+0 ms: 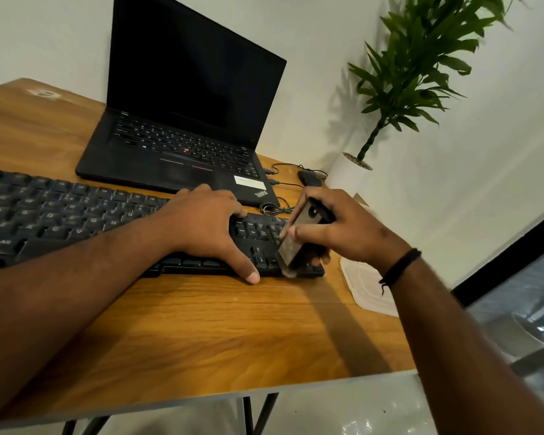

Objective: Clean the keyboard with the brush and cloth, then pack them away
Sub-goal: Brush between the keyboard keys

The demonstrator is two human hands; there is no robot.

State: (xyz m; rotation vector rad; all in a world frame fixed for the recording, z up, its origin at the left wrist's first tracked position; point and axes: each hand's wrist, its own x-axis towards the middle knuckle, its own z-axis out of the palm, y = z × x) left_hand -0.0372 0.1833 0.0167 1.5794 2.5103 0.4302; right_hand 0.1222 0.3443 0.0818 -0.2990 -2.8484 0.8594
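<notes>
A black external keyboard lies across the wooden desk. My left hand rests flat on its right part, fingers spread, thumb on the desk at the front edge. My right hand grips a flat brush with a dark handle and pale bristles. The bristles touch the keyboard's right end. A white cloth or packet lies on the desk under my right wrist; I cannot tell which it is.
An open black laptop with a dark screen stands behind the keyboard. A black mouse and coiled cables lie to its right. A potted plant stands past the desk's right corner. The desk edge runs close below.
</notes>
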